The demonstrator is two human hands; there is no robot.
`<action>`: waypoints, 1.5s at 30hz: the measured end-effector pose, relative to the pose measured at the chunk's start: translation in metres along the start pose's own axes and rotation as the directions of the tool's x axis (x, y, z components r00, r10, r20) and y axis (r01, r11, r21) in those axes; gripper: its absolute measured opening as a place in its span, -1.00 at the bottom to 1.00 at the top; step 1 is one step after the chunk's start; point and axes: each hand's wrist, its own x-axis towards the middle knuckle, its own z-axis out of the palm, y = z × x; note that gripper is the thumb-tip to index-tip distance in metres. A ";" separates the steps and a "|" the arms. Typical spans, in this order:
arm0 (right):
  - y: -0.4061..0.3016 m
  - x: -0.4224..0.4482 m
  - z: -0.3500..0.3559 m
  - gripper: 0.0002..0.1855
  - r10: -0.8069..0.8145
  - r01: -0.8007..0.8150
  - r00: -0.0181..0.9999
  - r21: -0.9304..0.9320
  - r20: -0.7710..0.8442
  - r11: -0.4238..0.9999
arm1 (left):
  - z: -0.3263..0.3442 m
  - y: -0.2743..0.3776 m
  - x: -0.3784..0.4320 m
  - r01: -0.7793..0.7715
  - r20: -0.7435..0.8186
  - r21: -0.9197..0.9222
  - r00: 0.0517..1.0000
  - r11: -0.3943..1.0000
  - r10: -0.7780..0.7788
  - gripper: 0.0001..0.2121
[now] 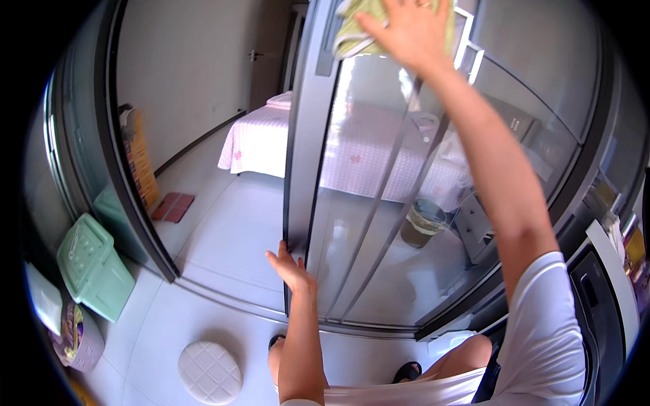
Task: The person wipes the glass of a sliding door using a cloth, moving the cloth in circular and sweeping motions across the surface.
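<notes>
My right hand point(414, 30) is spread over a folded yellow-green cloth point(355, 43) with a pale border, pressing it against the upper glass of a sliding door. A ring shows on one finger. The grey metal door frame point(310, 137) stands upright beside the cloth, with a recessed handle strip point(327, 56) near its top. Lower down, my left hand point(289, 266) rests against the frame's edge, fingers apart; some of them are partly hidden. Through the glass panel point(365, 243) the room behind is visible, mixed with reflections.
Behind the door stand a bed point(259, 134) with a pink cover, a waste bin point(424, 223) and a reddish bathroom scale point(173, 207). On my side are a round padded stool point(209, 373), a green lidded bin point(96, 269), a laundry basket point(86, 350) and a dark front-loading appliance point(596, 299). A floor track point(233, 297) crosses ahead.
</notes>
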 end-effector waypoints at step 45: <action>0.039 -0.044 -0.019 -0.38 -0.553 0.541 0.814 0.115 0.179 0.833 | -0.029 -0.010 0.025 -0.217 0.329 0.424 0.941 0.879 0.074 -0.23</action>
